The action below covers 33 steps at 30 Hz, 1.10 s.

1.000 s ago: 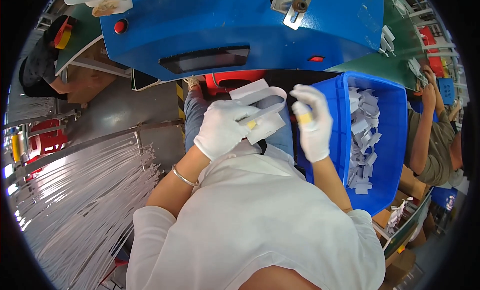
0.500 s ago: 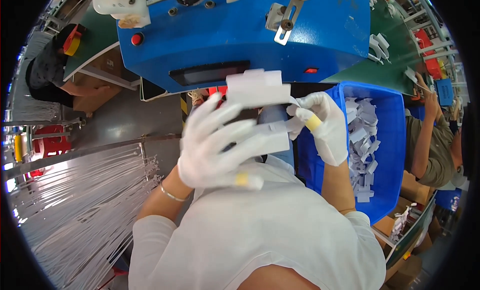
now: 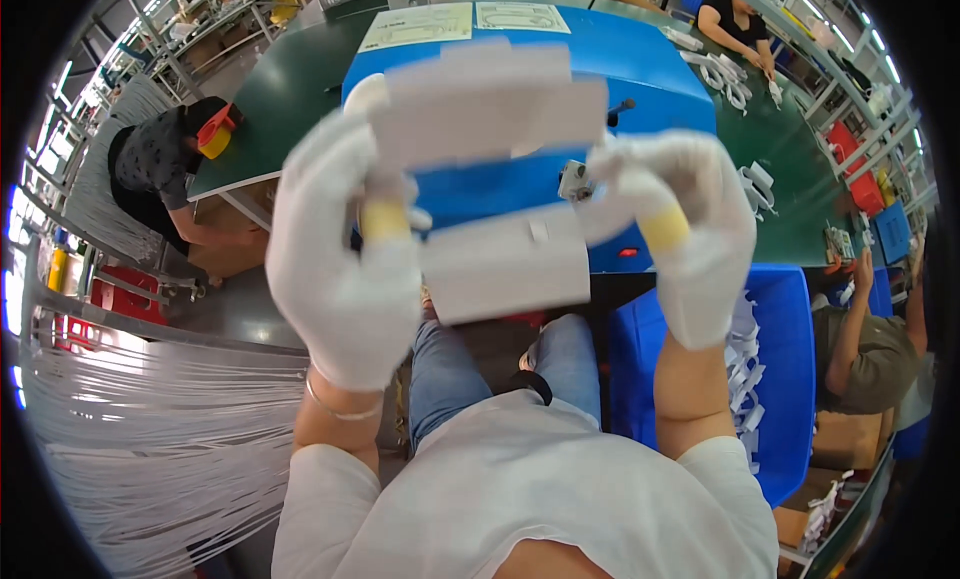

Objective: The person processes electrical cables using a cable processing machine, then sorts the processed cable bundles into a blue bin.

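Both my hands wear white gloves with a yellow band on the thumb. They are raised in front of the blue machine point(image 3: 660, 109), holding a white piece with two flat panels between them. Its upper panel point(image 3: 490, 119), stepped along the top edge and blurred, spans from one hand to the other. Below it the lower panel point(image 3: 510, 264) carries a small raised tab. My left hand point(image 3: 345, 239) is closed on the left end, and my right hand point(image 3: 690, 234) pinches the right end. How the panels join at my fingers is hidden. I cannot tell the piece's material.
A blue bin point(image 3: 790, 379) of white pieces stands right of my legs. Many thin white strands point(image 3: 170, 429) hang at the left. White parts point(image 3: 720, 74) lie on the green table point(image 3: 270, 99). Co-workers sit at left, far right and right.
My left hand, spread and apart from the piece before, has closed on its left end. Both hands and the piece have risen in view. The view has tilted up, showing more of the table.
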### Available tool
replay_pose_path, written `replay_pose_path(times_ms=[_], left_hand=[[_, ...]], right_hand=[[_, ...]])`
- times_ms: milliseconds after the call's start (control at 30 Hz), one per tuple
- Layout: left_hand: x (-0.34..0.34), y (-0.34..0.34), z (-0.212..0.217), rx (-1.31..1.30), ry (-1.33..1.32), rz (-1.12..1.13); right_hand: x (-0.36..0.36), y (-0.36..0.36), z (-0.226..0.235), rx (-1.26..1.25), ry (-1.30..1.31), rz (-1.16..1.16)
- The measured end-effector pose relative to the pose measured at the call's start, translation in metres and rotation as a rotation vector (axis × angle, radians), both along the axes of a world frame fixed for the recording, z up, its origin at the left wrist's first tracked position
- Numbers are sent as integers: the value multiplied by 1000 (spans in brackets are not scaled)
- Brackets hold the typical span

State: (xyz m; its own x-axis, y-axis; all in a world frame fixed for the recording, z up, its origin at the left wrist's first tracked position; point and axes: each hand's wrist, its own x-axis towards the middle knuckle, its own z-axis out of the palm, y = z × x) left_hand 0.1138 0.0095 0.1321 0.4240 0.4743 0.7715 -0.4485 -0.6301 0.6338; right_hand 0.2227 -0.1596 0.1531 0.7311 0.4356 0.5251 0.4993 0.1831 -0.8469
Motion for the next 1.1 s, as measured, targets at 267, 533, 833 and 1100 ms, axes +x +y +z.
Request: replay_pose_path(times_ms=[267, 533, 833, 1100], left_hand=[[22, 39, 43, -6, 318, 227], [35, 59, 26, -100, 368, 148], [29, 63, -27, -506, 182, -101], [29, 12, -56, -849, 299, -593]], right_hand=[[43, 50, -2, 22, 19, 86], [54, 55, 0, -113, -21, 53], [80, 53, 4, -200, -53, 242], [82, 83, 33, -275, -336, 223]])
